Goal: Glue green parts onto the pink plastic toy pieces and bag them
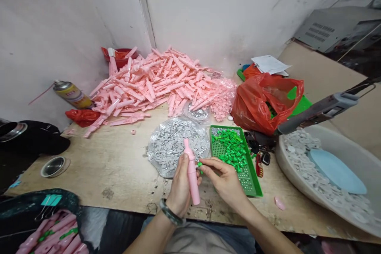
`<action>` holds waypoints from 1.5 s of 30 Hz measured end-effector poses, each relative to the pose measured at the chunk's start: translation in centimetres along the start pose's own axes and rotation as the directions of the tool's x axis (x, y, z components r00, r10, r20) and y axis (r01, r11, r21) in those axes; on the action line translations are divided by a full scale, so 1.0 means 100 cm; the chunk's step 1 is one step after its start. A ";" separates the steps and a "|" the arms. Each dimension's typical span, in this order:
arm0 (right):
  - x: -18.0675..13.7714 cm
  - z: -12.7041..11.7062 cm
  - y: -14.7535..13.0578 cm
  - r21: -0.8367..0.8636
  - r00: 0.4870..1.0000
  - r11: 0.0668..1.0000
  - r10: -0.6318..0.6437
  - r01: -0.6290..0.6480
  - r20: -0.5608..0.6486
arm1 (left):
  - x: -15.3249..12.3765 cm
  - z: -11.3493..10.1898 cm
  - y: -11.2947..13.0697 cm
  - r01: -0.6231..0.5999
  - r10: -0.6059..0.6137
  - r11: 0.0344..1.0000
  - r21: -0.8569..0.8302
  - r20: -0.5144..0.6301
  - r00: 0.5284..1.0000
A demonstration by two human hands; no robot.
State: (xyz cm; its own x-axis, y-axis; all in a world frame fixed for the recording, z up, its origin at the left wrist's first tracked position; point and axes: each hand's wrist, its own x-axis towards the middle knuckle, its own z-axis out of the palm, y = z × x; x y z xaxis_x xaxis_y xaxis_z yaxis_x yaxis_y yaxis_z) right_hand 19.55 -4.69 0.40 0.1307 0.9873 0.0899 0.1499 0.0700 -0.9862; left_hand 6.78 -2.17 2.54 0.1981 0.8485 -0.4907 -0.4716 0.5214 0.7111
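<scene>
Pink tube point(192, 170), long axis twelve to six, sits wrapped in my left hand point(180, 188), and my right hand point(224, 178) at its three o'clock pinches a green clip point(200, 163) just beside it.

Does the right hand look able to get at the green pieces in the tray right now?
Probably yes: the green tray lies open beside the right hand, nothing between, though its fingers already pinch one green piece.
</scene>
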 end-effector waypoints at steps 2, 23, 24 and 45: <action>-0.001 0.002 0.003 0.058 1.000 0.998 0.023 -0.022 -0.009 | -0.001 0.000 -0.001 -0.026 0.026 1.000 -0.001 -0.014 1.000; -0.021 0.012 -0.006 0.169 0.996 0.985 0.039 -0.024 -0.082 | -0.012 -0.020 -0.022 -0.380 0.421 0.679 0.629 0.091 0.902; -0.020 0.011 -0.006 0.185 0.996 0.981 0.074 -0.062 -0.059 | -0.013 -0.021 -0.024 -0.406 0.452 0.660 0.632 0.098 0.887; -0.034 0.018 -0.005 0.136 0.998 0.991 -0.005 0.014 -0.065 | -0.026 -0.025 -0.016 -0.381 0.403 0.619 0.687 0.138 0.905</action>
State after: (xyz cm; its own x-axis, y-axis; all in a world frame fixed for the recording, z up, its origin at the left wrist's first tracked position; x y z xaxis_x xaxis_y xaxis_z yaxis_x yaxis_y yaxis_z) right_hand 17.23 -7.78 0.34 0.1936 0.9756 0.1038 0.0170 0.1025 -0.9946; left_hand 4.88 -5.46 1.39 0.1079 0.9903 -0.0877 0.2230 0.0618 0.9728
